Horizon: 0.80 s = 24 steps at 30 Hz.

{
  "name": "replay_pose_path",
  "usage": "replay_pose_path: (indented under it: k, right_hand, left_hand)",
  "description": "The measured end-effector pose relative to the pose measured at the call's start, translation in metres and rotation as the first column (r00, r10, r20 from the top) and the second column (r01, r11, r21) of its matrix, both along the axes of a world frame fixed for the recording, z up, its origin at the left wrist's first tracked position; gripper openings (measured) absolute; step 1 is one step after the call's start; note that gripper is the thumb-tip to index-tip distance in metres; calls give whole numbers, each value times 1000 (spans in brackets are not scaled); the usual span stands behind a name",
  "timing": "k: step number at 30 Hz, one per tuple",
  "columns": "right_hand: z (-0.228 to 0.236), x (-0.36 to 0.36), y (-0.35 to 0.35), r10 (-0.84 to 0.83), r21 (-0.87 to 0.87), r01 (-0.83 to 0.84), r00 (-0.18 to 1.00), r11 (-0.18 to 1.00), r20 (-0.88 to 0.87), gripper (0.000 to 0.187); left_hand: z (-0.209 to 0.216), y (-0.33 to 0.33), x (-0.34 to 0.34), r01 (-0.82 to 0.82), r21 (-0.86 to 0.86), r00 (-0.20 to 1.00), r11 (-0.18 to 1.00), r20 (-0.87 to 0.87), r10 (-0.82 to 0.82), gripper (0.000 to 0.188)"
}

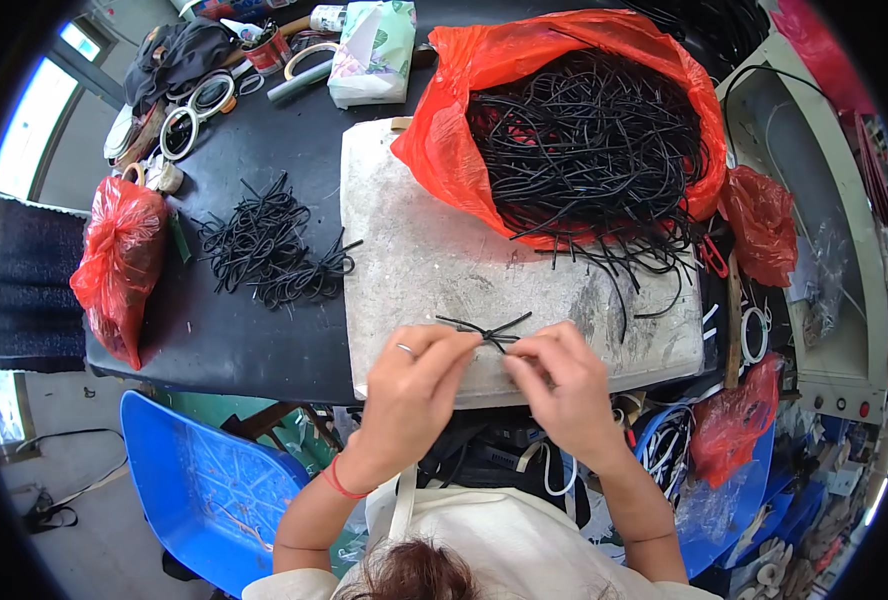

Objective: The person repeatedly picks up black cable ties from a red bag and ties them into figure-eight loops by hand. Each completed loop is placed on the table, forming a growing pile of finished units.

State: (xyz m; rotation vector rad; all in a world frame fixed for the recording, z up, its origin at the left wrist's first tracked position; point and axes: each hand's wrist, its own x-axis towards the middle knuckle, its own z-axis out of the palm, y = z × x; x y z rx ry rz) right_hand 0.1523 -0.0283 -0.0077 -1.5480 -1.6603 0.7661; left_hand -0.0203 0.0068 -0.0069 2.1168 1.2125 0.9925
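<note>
Between my two hands is a thin black cord (485, 332), its loose ends crossing and pointing away from me above the front part of a worn white board (394, 250). My left hand (419, 375) pinches the cord from the left, with a ring on one finger and a red band at the wrist. From the right, my right hand (561, 375) pinches it with thumb and forefinger. Farther off, a large open red plastic bag (444, 140) spills a heap of straight black cords (589, 145) onto the board. Left of the board lies a pile of looped, knotted black cords (269, 245).
A tied red bag (122, 260) sits at the table's left end. Tape rolls (179, 133), a tissue pack (372, 55) and a dark cloth (176, 62) crowd the far left. Below the table stands a blue bin (204, 480). A grey metal cabinet (844, 330) borders the right.
</note>
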Motion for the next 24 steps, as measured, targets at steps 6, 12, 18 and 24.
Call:
replay_pose_path:
  k: [6, 12, 18, 24]
  right_hand:
    - [-10, -10, 7, -5, 35, -1, 985, 999, 171, 11]
    - [-12, -11, 14, 26, 57, -47, 947, 997, 319, 13]
    - [-15, -10, 12, 62, 92, -98, 940, 991, 335, 13]
    - [-6, 4, 2, 64, -21, -63, 997, 998, 51, 17]
  left_hand:
    - [-18, 1, 14, 33, 83, 995, 996, -101, -25, 17]
    - [-11, 5, 17, 43, -9, 985, 999, -168, -44, 12]
    - [-8, 7, 15, 43, -60, 976, 997, -212, -55, 13]
    - [2, 16, -26, -88, -270, 977, 959, 165, 136, 17]
